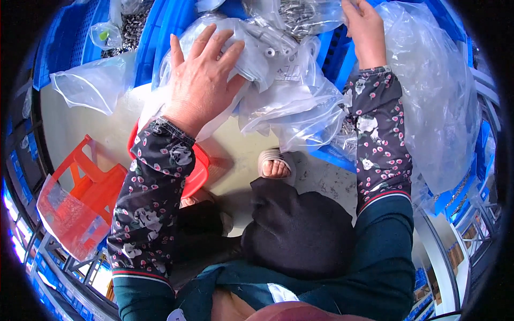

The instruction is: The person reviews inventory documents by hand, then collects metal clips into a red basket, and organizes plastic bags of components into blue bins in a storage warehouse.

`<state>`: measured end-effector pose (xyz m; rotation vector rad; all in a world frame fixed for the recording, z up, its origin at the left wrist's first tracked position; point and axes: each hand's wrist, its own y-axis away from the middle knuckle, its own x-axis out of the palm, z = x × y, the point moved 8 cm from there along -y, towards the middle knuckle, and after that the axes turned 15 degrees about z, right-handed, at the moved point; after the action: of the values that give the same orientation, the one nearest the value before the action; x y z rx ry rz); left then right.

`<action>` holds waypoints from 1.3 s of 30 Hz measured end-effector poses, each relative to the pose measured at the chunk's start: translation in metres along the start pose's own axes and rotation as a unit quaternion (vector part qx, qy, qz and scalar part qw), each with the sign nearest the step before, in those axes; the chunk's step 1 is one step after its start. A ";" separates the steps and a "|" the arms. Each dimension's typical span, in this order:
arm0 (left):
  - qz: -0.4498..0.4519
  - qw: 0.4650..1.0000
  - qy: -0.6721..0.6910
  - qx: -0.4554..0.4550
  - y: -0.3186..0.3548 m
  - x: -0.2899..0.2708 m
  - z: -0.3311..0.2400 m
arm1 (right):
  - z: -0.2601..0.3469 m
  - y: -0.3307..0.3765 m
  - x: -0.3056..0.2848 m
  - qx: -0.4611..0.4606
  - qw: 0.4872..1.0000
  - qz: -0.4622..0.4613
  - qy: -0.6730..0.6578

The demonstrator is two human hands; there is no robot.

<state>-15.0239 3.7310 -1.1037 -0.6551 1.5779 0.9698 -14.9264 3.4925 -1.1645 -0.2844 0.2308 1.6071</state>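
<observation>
A heap of clear plastic bags (284, 91) is seen at 12 o'clock in the view, lying over the edge of blue plastic crates (160, 32). The bags are thin, crumpled and glossy; small grey metal parts (300, 16) are visible through the film near the top, and short pale cylindrical pieces (270, 51) show in the middle of the heap.

The left hand (201, 80) is laid flat, palm down, on the bags at 11 o'clock, its fingers (214, 43) spread wide and gripping nothing. The right hand (364, 27) is raised at 1 o'clock against the upper bags; whether its fingers are closed on the film cannot be told, as the tips are cut off by the frame edge. Both forearms are covered by dark floral sleeves (155, 192).

A large empty clear bag (439, 107) hangs at 3 o'clock. A smaller bag (91, 83) lies at 10 o'clock. A red stool (91, 182) stands at 8 o'clock on the pale floor (69, 128). A sandalled foot (276, 166) is seen near the centre.
</observation>
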 end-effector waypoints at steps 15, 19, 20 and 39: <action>0.045 0.998 0.032 0.015 -0.003 0.030 -0.020 | 0.059 -0.001 0.039 0.028 0.908 0.027 0.417; 0.029 0.998 0.056 0.004 0.002 0.034 -0.017 | 0.048 -0.002 0.047 0.042 0.953 0.061 0.295; 0.024 0.997 0.068 0.001 0.000 0.036 -0.019 | 0.038 -0.003 0.046 0.043 0.952 0.061 0.298; 0.041 0.995 0.095 -0.005 0.000 0.058 -0.018 | 0.083 0.081 0.114 -0.180 0.914 0.182 0.314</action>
<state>-15.0461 3.7203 -1.1588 -0.7112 1.7804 1.0003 -15.0161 3.6221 -1.1246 -1.1040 0.5021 1.8838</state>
